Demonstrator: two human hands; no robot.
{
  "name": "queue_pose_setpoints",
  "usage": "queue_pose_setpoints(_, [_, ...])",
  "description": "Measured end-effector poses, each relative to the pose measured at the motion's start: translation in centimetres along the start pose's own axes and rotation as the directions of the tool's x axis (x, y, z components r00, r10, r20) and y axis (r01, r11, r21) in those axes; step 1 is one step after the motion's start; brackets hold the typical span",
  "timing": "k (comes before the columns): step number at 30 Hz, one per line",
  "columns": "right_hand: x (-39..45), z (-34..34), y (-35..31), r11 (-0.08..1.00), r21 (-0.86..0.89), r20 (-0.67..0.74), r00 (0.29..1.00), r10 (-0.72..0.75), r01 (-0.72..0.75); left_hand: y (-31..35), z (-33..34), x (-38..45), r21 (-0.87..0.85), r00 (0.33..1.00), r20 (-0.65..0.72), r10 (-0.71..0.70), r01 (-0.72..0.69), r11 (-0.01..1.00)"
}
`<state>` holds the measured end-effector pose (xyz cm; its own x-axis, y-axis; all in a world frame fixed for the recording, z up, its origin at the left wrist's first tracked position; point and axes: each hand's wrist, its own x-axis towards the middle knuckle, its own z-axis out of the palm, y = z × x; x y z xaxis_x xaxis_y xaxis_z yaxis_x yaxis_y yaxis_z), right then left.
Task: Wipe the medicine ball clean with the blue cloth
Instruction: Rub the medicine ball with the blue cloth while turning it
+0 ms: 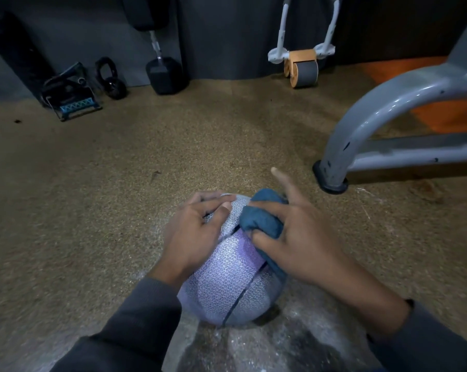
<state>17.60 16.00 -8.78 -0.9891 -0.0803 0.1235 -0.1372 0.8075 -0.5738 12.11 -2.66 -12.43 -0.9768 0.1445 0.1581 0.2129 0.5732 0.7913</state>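
Resting position: medicine ball [227, 280] sits on the floor [119, 183], low in the centre of the head view, between the two forearms.
Ball surface: pale lilac with a fine repeating pattern; dark seams cross it; white dust or powder lies on the floor around its base.
Left hand [194, 232]: laid on the ball's upper left side, fingers spread and nearly straight, pressing against the surface; nothing is gripped.
Right hand [302, 242]: on the ball's upper right side, thumb and lower fingers curled round the blue cloth [261, 218]; the index finger sticks out straight, pointing away from the ball.
Blue cloth: bunched into a wad, touching the top right of the ball just beside the left hand's fingertips.
Sleeves: both arms wear dark grey long sleeves [135, 318].
Floor: brown speckled carpet-like covering, with an orange patch at far right.
Grey metal frame [382, 122]: curved tube with a black foot on the floor, right of the ball and apart from it.
Back wall items: black dumbbell [165, 73] standing on end; small black kettlebell [111, 79] to its left; a black and blue device [71, 95] further left; an orange and grey roller with white handles [302, 68] at centre right.
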Motion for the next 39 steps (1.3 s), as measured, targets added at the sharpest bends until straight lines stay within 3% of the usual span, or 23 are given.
queue_pose_setpoints(3, [-1.0,1.5,-0.2,1.0,0.019,0.086,0.996,0.008,-0.01,-0.1,-0.8,0.5,0.016,1.0,0.024,0.006,-0.007,1.0])
queue_pose_setpoints(5, [-1.2,2.6,0.1,0.999,0.047,0.053,0.998,0.019,-0.021,0.2,-0.8,0.5,0.146,1.0,0.005,0.017,-0.018,0.989])
queue_pose_setpoints(7, [-0.9,3.1,0.3,1.0,0.02,-0.011,1.0,-0.001,0.001,0.9,0.0,-0.4,0.343,0.995,-0.096,0.014,0.02,0.939])
queue_pose_setpoints(9, [-0.7,3.2,0.3,1.0,-0.013,-0.065,0.998,-0.014,0.013,1.7,1.2,-2.2,0.4,0.979,-0.203,-0.023,0.104,0.911])
queue_pose_setpoints(12, [-0.5,3.4,0.3,0.999,0.029,-0.13,0.991,-0.034,0.039,1.8,2.3,-3.5,0.352,0.957,-0.279,-0.078,0.177,0.919])
queue_pose_setpoints(17, [-1.3,3.5,1.9,0.979,0.205,-0.23,0.973,0.03,0.019,1.1,1.5,-2.3,0.358,0.969,-0.24,-0.066,0.151,0.922])
queue_pose_setpoints(20, [-3.5,4.1,1.2,0.989,0.124,-0.267,0.963,-0.045,0.081,1.2,1.2,-1.6,0.355,0.972,-0.231,-0.054,0.136,0.925])
queue_pose_setpoints(23, [-2.2,3.9,0.3,0.989,0.051,-0.25,0.96,-0.123,0.14,1.2,1.1,-1.2,0.373,0.986,-0.168,-0.006,0.069,0.925])
queue_pose_setpoints(27, [2.4,3.0,2.1,0.979,0.197,-0.219,0.971,0.092,-0.049,1.5,1.3,-0.9,0.388,0.992,-0.123,0.017,0.032,0.921])
queue_pose_setpoints(29, [1.8,3.0,2.8,0.973,0.221,-0.243,0.962,0.126,-0.071,1.6,1.4,-0.6,0.393,0.994,-0.113,0.008,0.037,0.919])
queue_pose_setpoints(36, [-1.8,3.5,-0.3,0.994,0.06,-0.218,0.973,-0.076,0.091,1.0,0.8,-0.4,0.31,0.996,-0.078,0.048,-0.022,0.951])
queue_pose_setpoints(39, [0.6,3.1,0.9,0.989,0.147,-0.216,0.976,0.0,0.032,1.1,0.6,-0.4,0.328,0.996,-0.078,0.039,-0.012,0.945])
